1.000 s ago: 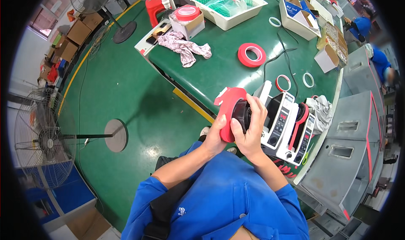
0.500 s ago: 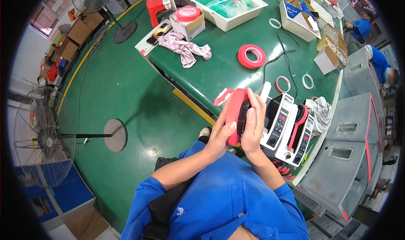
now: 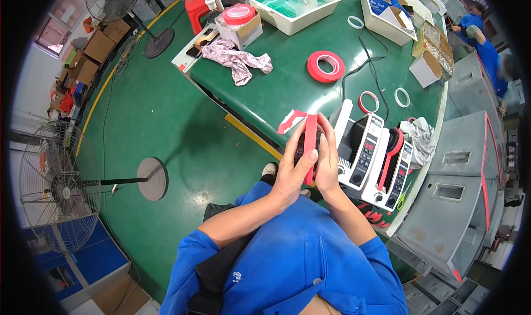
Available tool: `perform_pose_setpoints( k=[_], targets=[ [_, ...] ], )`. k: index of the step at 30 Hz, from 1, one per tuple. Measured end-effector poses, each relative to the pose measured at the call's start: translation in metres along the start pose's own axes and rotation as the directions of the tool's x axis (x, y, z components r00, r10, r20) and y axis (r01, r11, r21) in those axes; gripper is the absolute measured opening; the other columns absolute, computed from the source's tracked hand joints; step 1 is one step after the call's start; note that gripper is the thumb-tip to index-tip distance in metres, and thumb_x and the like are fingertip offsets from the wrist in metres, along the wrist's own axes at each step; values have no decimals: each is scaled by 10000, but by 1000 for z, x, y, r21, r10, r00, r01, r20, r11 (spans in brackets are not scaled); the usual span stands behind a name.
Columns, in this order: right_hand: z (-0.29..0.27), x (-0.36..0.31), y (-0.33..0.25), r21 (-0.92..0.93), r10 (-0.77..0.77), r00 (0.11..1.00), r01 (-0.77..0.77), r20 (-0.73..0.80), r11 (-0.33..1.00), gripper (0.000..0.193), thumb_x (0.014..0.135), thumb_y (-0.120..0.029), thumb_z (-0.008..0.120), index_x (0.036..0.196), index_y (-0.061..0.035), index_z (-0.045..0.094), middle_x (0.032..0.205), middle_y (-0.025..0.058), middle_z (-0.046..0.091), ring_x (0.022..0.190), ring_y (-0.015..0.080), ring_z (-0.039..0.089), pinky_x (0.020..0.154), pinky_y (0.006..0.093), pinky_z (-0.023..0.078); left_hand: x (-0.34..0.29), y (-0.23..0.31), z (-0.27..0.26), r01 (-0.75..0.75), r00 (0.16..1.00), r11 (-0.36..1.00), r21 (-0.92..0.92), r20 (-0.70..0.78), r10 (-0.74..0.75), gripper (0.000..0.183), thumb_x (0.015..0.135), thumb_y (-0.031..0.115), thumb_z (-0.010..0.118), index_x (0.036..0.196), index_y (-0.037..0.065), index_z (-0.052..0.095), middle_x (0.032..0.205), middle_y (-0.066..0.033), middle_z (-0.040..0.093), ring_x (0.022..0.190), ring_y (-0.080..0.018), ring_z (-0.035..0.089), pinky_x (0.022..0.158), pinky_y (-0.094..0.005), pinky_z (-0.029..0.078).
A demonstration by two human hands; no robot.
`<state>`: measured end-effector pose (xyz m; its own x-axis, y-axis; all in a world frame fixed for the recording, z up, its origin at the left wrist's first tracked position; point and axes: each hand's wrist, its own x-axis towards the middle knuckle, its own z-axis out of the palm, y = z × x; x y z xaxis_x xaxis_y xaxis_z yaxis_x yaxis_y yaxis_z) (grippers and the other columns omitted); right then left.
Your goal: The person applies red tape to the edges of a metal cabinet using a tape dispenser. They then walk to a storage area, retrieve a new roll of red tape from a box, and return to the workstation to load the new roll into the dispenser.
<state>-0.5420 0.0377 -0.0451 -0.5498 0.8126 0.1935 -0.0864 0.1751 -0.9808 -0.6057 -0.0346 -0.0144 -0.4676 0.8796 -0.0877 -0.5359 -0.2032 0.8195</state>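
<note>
A roll of red tape (image 3: 311, 132) with a dark hub stands on edge between my two hands, above the table's near edge. My left hand (image 3: 290, 174) presses on its left side, thumb along the red rim. Fingers of my right hand (image 3: 327, 168) lie against the other side. Two white tape dispensers stand just right of my hands. The nearer dispenser (image 3: 358, 174) shows a black inside; red tape is loaded in the farther dispenser (image 3: 397, 176). Just beyond my left fingers lies a red and white strip (image 3: 290, 120).
On the green table (image 3: 282, 96) lie a wide red tape roll (image 3: 315, 70), a thin red ring (image 3: 361, 103), a pale ring (image 3: 402, 97) and a patterned cloth (image 3: 240, 66). White trays (image 3: 296, 26) stand farther back. A floor fan (image 3: 61, 187) stands left; grey metal cabinets (image 3: 442, 210) stand right.
The tape roll has turned between my hands, so its narrow red rim now faces me. My left thumb lies along that rim. The view has shifted slightly.
</note>
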Motion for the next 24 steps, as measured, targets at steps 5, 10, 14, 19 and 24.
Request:
perform_pose_setpoints(
  k=[5, 10, 14, 19, 24],
  targets=[
    [-4, 4, -6, 465, 249, 960, -280, 128, 840, 408, 976, -200, 311, 1328, 2, 345, 1299, 115, 417, 1176, 180, 421, 997, 286, 324, -4, 10, -17, 162, 985, 987, -13, 56, -161, 652, 928, 493, 345, 1441, 161, 116, 1448, -93, 198, 1257, -206, 309, 1022, -369, 296],
    [-9, -1, -6, 646, 237, 901, -428, 364, 632, 431, 962, -232, 345, 1317, 13, 357, 1237, 133, 483, 1101, 187, 508, 913, 300, 419, 7, 5, -47, 83, 997, 938, 338, -35, -75, 597, 933, 369, 455, 1420, 113, 223, 1359, -105, 326, 1183, -181, 374, 982, -355, 337],
    [-3, -8, -2, 642, 366, 782, -623, 505, 447, 416, 920, -250, 459, 1237, 19, 442, 1135, 109, 552, 961, 176, 577, 794, 287, 486, 17, -3, -75, 42, 999, 993, 112, 26, -45, 597, 896, 392, 519, 1337, 24, 360, 1174, -84, 525, 1083, -161, 498, 944, -310, 382],
    [16, -7, -19, 559, 523, 652, -751, 549, 351, 316, 926, -205, 462, 1169, -8, 501, 1040, 81, 589, 849, 134, 591, 717, 273, 507, 5, 1, -98, 144, 986, 978, -155, -58, -154, 453, 893, 420, 503, 1143, 43, 526, 1044, -51, 601, 945, -140, 582, 834, -304, 485],
    [50, -9, -40, 635, 385, 720, -692, 577, 344, 430, 987, -337, 285, 1250, -32, 435, 1145, 86, 548, 1009, 160, 544, 873, 319, 455, -13, 10, -109, -11, 948, 923, -386, -298, -113, 370, 919, 362, 475, 1119, 57, 536, 1037, -50, 613, 939, -149, 605, 843, -321, 507]
  ],
)
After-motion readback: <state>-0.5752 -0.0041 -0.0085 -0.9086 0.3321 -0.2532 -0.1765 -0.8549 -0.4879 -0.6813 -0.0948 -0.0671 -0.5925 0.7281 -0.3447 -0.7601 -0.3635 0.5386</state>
